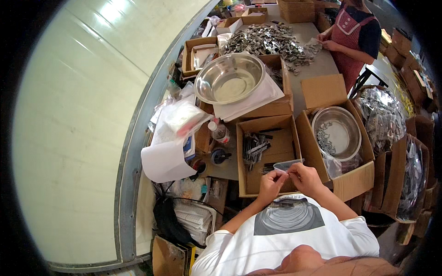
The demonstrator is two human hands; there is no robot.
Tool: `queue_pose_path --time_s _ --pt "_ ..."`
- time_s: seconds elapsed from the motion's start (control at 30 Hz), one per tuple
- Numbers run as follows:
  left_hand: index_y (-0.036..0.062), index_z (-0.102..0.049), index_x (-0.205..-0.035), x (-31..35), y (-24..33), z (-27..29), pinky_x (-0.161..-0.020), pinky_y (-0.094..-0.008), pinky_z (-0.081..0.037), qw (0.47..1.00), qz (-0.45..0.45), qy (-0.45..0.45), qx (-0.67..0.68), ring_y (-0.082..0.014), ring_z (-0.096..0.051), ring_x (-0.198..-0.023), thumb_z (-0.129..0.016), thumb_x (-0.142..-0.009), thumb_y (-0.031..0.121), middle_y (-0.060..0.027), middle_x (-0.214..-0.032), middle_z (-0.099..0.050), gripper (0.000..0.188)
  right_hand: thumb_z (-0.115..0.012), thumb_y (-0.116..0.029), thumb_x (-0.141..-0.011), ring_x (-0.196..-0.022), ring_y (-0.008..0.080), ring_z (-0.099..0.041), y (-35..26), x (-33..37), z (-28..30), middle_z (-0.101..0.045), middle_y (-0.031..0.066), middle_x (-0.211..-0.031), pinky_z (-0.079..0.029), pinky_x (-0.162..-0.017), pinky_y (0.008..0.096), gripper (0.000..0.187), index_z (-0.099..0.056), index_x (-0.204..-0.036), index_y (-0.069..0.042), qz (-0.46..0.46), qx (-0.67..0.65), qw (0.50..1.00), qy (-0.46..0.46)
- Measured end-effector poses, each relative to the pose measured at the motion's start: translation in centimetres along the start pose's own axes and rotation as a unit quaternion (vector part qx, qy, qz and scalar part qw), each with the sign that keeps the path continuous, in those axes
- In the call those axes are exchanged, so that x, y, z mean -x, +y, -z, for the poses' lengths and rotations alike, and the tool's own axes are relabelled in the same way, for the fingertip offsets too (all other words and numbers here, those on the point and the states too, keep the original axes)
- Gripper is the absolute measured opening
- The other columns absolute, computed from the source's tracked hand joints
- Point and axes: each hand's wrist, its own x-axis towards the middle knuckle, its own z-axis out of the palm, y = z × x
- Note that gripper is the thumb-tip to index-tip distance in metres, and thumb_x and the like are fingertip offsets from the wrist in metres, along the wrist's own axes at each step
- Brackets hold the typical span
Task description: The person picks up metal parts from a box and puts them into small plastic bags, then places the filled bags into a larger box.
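Observation:
A small clear plastic bag (286,164) is pinched between my two hands, over the near edge of an open cardboard box (284,126). My left hand (272,184) and my right hand (305,178) meet at the bag's edge with closed fingers. What the bag contains is too small to make out. Inside the box lie several dark and silvery metal pieces (254,148), mostly on its left side. Just to the right, a steel basin (352,133) with small metal parts (325,137) rests in another cardboard box (305,138).
A large steel basin (230,78) sits on papers over a box beyond my hands. Farther off is a heap of metal pieces (262,43), where a person in a red apron (352,39) handles a bag. A bottle (219,132) stands at left; filled bags (380,110) are at right.

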Motion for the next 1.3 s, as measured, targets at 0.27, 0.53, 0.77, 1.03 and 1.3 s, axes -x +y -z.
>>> queue_pose_path --time_s 0.27,0.53,0.77,1.03,1.3 --pt "-0.0030 -0.058 -0.079 0.5 1.0 -0.7 -0.054 -0.0288 -0.042 0.983 0.001 -0.010 -0.184 -0.0150 -0.054 -0.060 -0.057 -0.077 0.007 -0.0177 -0.069 -0.057 0.010 -0.060 -0.004 -0.071 -0.071 0.0318 -0.061 1.8 0.0 -1.5 -0.060 0.0122 -0.079 -0.050 -0.060 0.0399 0.008 -0.061 -0.079 -0.005 0.057 0.109 0.992 0.008" --pt "0.0024 -0.045 -0.080 -0.1 -5.5 2.0 -0.052 -0.0250 -0.038 0.983 0.014 0.169 -0.077 -0.0072 -0.047 -0.061 -0.059 -0.074 0.000 -0.0015 -0.064 -0.046 0.015 -0.055 -0.008 -0.073 -0.068 0.0309 -0.063 1.6 -0.1 -3.5 -0.060 0.0154 -0.075 -0.052 -0.060 0.0392 0.008 -0.061 -0.074 -0.003 0.075 0.181 0.961 -0.195" --pt "0.0021 -0.046 -0.076 0.4 -3.1 6.8 -0.058 -0.0286 -0.042 0.962 -0.010 0.131 -0.240 -0.0149 -0.051 -0.066 -0.062 -0.068 -0.001 -0.0069 -0.070 -0.048 0.018 -0.058 -0.017 -0.074 -0.078 0.0304 -0.062 2.0 -1.1 -4.5 -0.062 0.0143 -0.087 -0.051 -0.069 0.0398 0.017 -0.067 -0.083 -0.006 0.088 0.212 0.891 -0.391" --pt "-0.0012 -0.048 -0.075 2.1 -2.9 9.4 -0.075 -0.0300 -0.048 0.978 0.091 -0.109 -0.150 -0.0171 -0.059 -0.084 -0.047 -0.067 -0.015 -0.0139 -0.105 -0.062 0.016 -0.062 -0.022 -0.081 -0.089 0.0313 -0.063 10.1 -9.4 -8.4 -0.063 0.0205 -0.099 -0.051 -0.072 0.0370 0.024 -0.067 -0.092 -0.002 -0.082 0.267 0.893 -0.353" --pt "-0.0040 -0.057 -0.074 1.7 -3.5 9.0 -0.065 -0.0292 -0.048 0.981 0.020 -0.109 -0.160 -0.0167 -0.059 -0.076 -0.046 -0.066 -0.013 -0.0147 -0.101 -0.064 0.017 -0.065 -0.018 -0.078 -0.098 0.0312 -0.061 11.9 -10.1 -13.8 -0.061 0.0181 -0.112 -0.052 -0.078 0.0385 0.034 -0.062 -0.105 0.001 -0.103 0.438 0.688 -0.569"
